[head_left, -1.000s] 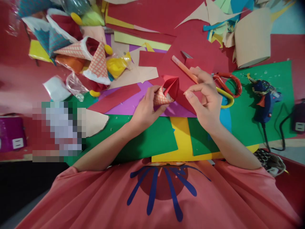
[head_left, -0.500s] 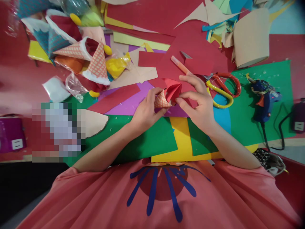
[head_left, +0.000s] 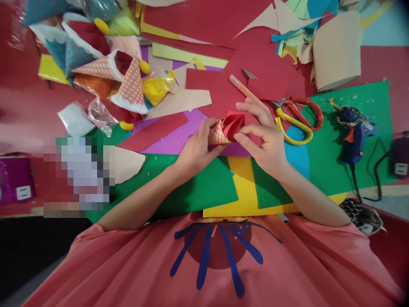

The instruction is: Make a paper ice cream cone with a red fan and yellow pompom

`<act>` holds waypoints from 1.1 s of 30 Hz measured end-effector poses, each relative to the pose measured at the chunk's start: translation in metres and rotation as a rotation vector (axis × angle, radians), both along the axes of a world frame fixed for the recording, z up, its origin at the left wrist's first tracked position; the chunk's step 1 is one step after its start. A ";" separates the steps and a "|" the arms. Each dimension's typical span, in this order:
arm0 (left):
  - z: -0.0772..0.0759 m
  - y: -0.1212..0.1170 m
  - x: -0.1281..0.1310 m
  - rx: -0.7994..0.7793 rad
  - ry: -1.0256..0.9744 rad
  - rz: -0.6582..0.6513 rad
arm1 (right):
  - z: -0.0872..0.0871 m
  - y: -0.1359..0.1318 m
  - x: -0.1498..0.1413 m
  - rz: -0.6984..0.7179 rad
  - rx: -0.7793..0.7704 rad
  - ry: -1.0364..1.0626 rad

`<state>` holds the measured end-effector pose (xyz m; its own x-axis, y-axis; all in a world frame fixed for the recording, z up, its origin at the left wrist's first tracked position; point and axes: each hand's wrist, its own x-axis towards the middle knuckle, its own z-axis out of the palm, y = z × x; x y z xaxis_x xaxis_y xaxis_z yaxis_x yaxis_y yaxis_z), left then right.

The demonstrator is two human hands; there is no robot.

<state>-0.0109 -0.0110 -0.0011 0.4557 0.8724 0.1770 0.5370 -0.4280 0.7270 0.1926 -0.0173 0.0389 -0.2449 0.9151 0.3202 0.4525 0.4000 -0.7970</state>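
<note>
My left hand (head_left: pixel 195 150) is closed around a small paper cone (head_left: pixel 217 135) with an orange grid pattern. Folded red paper (head_left: pixel 234 123) sticks out of the cone's wide end. My right hand (head_left: pixel 266 138) pinches that red paper between thumb and fingers. Both hands hold the piece just above purple (head_left: pixel 179 136) and green (head_left: pixel 198 187) paper sheets. A pink-orange stick (head_left: pixel 244 88) lies on red paper just beyond my right hand.
Red and yellow scissors (head_left: pixel 298 117) lie right of my right hand. A blue glue gun (head_left: pixel 354 132) with its cord rests on a green sheet at the right. Finished patterned cones (head_left: pixel 128 85) and plastic wrappers pile at the upper left. Paper scraps cover the table's far side.
My right hand has let go of the pink-orange stick, which now lies on the red paper, and has come in to pinch the red paper in the cone.
</note>
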 end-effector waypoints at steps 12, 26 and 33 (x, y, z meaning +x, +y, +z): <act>-0.007 0.001 -0.002 0.020 -0.027 0.007 | -0.006 0.000 0.000 0.024 0.000 -0.009; -0.004 0.002 -0.004 -0.047 -0.023 0.002 | -0.005 0.000 -0.002 0.036 -0.032 -0.002; -0.006 0.001 -0.005 -0.045 -0.004 0.000 | -0.007 -0.001 -0.003 0.043 -0.023 0.008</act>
<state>-0.0159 -0.0095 -0.0069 0.4555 0.8793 0.1389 0.5341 -0.3948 0.7476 0.1897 -0.0178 0.0321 -0.2812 0.9111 0.3013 0.4288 0.4002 -0.8099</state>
